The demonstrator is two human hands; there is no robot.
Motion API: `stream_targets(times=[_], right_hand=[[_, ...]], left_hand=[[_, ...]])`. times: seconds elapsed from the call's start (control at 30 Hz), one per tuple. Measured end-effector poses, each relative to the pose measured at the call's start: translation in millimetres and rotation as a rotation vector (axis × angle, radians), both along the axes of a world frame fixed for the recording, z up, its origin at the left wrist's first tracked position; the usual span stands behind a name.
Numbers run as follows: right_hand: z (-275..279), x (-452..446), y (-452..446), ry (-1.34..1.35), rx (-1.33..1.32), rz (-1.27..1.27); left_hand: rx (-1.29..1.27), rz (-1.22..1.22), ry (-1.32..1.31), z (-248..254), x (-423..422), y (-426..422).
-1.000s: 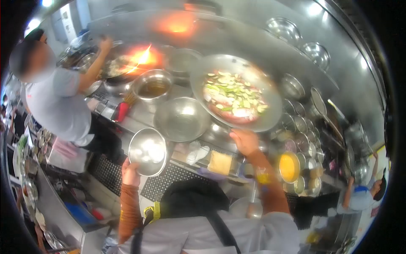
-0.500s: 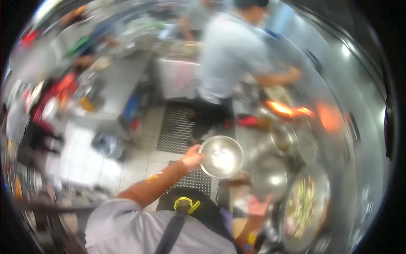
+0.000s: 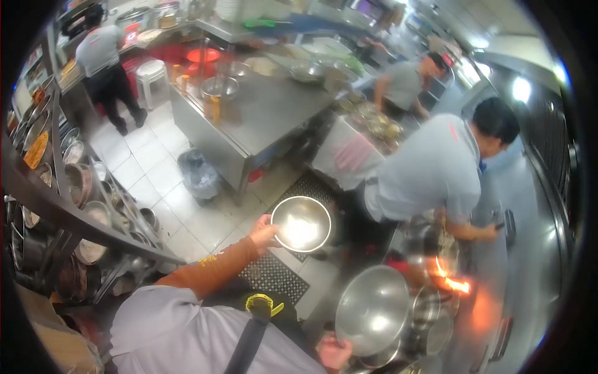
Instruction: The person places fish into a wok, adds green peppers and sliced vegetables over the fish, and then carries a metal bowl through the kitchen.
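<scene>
My left hand (image 3: 264,235) grips the rim of a small round metal bowl (image 3: 301,225) and holds it out over the floor, its bright inside facing me. At the lower right, my right hand (image 3: 334,353) is closed at the lower edge of a large, wide metal bowl (image 3: 372,310). That bowl is tilted and its hollow inside shows. No food can be made out in either bowl. Part of my right hand's grip is hidden by the rim.
A co-worker (image 3: 430,168) stands ahead at the stove, where a flame (image 3: 455,283) burns. Pots (image 3: 430,311) stand beside the large bowl. A steel table (image 3: 261,112) is ahead, a bagged bin (image 3: 198,173) beside it. A pot rack (image 3: 93,218) runs along the left.
The view has swung right and sharpened. My right hand has come to the large bowl's edge, and that bowl now stands more tilted. The pan of sliced food has left view.
</scene>
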State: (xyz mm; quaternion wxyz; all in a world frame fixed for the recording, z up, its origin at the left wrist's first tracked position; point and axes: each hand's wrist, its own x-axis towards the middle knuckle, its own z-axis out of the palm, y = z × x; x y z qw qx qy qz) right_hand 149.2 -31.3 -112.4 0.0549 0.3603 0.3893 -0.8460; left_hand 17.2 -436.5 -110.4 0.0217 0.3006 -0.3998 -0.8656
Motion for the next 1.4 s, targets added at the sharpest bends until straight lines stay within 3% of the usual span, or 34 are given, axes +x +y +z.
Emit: stream_targets(times=[0.17,0.3,0.37,0.5,0.53,0.63,0.83,0.9,0.93,1.03,1.1,1.27,1.3,1.4], right_hand=[[42,-83,-84,-0.005,0.084,0.222],[30,-136,-121,0.034,0.086,0.414],[31,-160,-150,0.022,0.131,0.381],[31,-222,-198,0.015,0.145,0.564],[28,-240,-208,0.011,0.144,0.603],[13,-291,-236,0.027,0.107,0.691],[13,-403,-308,0.133,0.136,0.845],[17,-439,-324,0.203,0.157,0.922],[15,-457,-334,0.239,0.172,0.964],[18,-492,-367,0.344,0.263,1.118],[17,-503,-398,0.353,0.259,1.184],[-7,-496,-483,0.403,0.097,1.546],[0,-488,-507,0.39,0.08,1.633],[26,-446,-585,0.267,0.034,1.891]], left_hand=[[0.101,0.193,0.077,-26,-37,-71],[0.097,0.264,-0.021,-30,-59,-110],[0.087,0.285,0.029,-33,-85,-136],[0.104,0.453,0.06,5,-162,-203],[0.135,0.384,0.117,9,-183,-228],[0.235,0.503,0.246,9,-262,-302],[0.383,0.832,0.347,36,-335,-434],[0.475,0.858,0.251,57,-318,-439],[0.593,0.757,0.17,60,-311,-440],[0.01,0.276,0.239,16,-267,-392],[-0.384,0.264,0.13,-20,-208,-342],[-0.107,0.625,-0.372,-124,-23,-224],[-0.064,0.69,-0.534,-130,4,-200],[0.065,1.038,-0.586,-136,59,-155]])
